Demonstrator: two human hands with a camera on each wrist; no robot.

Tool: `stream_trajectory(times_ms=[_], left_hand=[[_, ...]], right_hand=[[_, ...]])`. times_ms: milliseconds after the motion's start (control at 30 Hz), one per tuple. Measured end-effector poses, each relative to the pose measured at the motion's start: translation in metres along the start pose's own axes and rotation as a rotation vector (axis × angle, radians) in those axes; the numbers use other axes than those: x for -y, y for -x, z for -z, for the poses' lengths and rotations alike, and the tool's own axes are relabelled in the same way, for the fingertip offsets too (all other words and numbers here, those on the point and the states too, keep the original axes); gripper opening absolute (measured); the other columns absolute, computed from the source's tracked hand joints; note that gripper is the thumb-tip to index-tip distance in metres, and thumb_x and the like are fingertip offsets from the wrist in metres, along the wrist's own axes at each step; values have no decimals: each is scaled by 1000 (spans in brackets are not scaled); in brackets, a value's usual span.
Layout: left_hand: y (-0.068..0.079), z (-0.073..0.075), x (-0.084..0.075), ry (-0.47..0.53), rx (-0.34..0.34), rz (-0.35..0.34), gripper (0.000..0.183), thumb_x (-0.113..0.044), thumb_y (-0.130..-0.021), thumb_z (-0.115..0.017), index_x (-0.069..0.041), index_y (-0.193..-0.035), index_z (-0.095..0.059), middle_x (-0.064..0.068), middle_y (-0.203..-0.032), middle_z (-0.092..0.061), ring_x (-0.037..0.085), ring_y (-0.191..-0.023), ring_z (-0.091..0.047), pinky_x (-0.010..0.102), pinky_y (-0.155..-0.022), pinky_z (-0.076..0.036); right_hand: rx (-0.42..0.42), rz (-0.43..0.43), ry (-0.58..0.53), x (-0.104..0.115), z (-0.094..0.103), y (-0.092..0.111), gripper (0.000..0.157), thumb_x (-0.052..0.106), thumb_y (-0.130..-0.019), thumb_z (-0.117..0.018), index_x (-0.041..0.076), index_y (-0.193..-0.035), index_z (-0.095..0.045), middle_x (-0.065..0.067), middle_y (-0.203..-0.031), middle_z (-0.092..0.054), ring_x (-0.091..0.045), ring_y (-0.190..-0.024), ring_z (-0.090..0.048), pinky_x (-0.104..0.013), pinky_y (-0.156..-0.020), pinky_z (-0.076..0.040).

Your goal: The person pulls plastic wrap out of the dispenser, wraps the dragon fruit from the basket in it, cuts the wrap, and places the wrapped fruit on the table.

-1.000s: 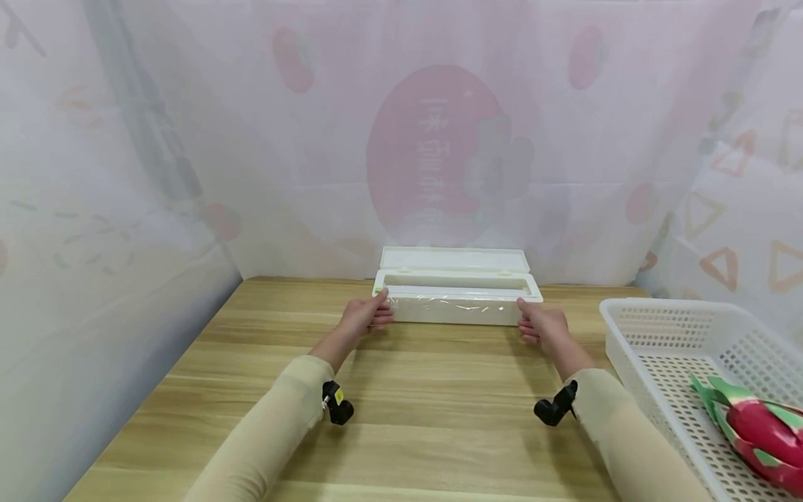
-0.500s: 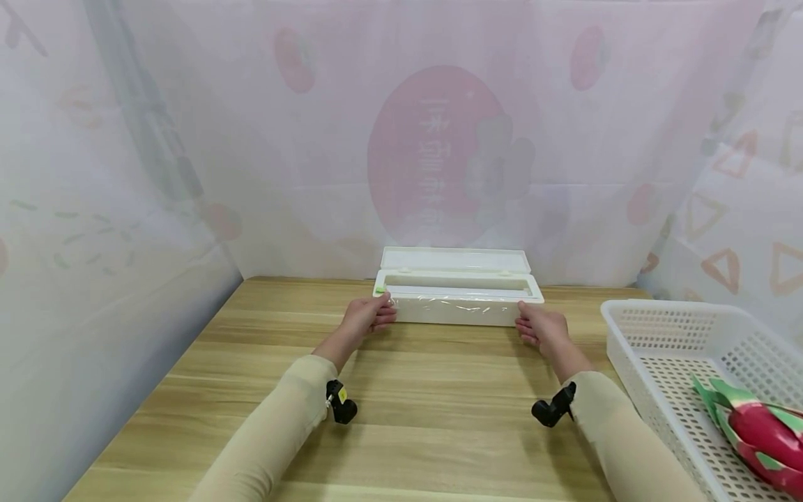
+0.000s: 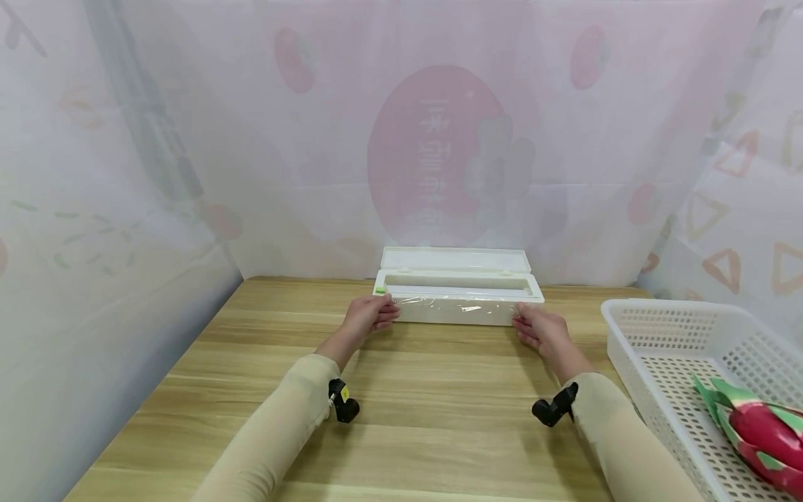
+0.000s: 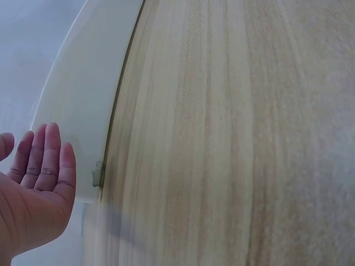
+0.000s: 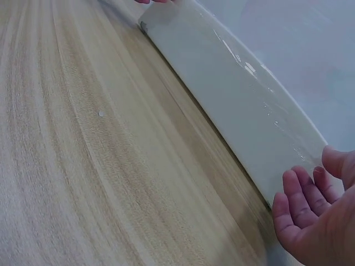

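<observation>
A long white plastic wrap dispenser (image 3: 454, 316) stands at the back of the table, its lid (image 3: 455, 260) raised. Clear plastic wrap (image 3: 470, 308) hangs over the upper front edge, visible by its glints and creases. At the left end, my left hand (image 3: 369, 316) pinches the wrap's edge between thumb and forefinger. My right hand (image 3: 543, 329) does the same at the right end. In the right wrist view, the wrap (image 5: 249, 68) shines along the dispenser's top edge, near the thumb. The other fingers of each hand are loosely bent before the front wall.
A white perforated basket (image 3: 665, 411) stands on the right, with a red and green dragon fruit (image 3: 765, 429) in it. The wooden table (image 3: 439, 418) ends at a printed curtain (image 3: 301, 174) behind the dispenser. Black wrist cameras sit on both sleeves.
Both hands have shifted slightly inward, the left to the right and the right to the left. The glints on the wrap have changed; the dispenser has stayed put.
</observation>
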State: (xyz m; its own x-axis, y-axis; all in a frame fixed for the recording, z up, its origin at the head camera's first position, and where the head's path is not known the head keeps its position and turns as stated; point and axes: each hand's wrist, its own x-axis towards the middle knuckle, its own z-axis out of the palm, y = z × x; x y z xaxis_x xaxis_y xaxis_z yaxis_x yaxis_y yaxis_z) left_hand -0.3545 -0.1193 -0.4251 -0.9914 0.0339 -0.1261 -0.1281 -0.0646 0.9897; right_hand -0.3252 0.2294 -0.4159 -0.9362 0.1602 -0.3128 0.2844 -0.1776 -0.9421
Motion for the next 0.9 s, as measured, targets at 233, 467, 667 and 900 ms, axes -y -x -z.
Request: stream_trajectory(times_ms=[233,467,667,900], left_hand=[[0,-3,0,6,2,-3,26,-13,-98,-57,8,-110,-65,11,-89,-72,16,-81,-70,40,-86,-54],[0,-6,0,18,16,7,23,-11,-98,-55,7,-109,-64,10,-89,-71,16,-80,-70,39,-85,-55],[-3,-5,1,22,32,33,25,-12,-100,-52,7,-111,-65,9,-89,-71,16,-81,-70,39,-87,-54],[-2,-2,-1,29,38,48,25,-11,-101,-50,7,-112,-64,11,-90,-71,17,-82,-69,40,-89,-53]], right_hand=[[28,-28,-28,1,3,-3,13,17,-97,-62,5,-100,-58,3,-76,-69,-6,-72,-66,-22,-72,-55],[64,-29,-70,4,4,-2,6,11,-96,-62,5,-95,-59,2,-74,-68,-6,-70,-65,-22,-71,-54],[124,-53,-114,8,8,1,15,8,-98,-58,8,-84,-65,1,-73,-68,-7,-69,-65,-23,-72,-54],[248,-60,-135,11,11,0,33,5,-100,-50,11,-77,-71,2,-72,-67,-6,-67,-64,-23,-73,-54]])
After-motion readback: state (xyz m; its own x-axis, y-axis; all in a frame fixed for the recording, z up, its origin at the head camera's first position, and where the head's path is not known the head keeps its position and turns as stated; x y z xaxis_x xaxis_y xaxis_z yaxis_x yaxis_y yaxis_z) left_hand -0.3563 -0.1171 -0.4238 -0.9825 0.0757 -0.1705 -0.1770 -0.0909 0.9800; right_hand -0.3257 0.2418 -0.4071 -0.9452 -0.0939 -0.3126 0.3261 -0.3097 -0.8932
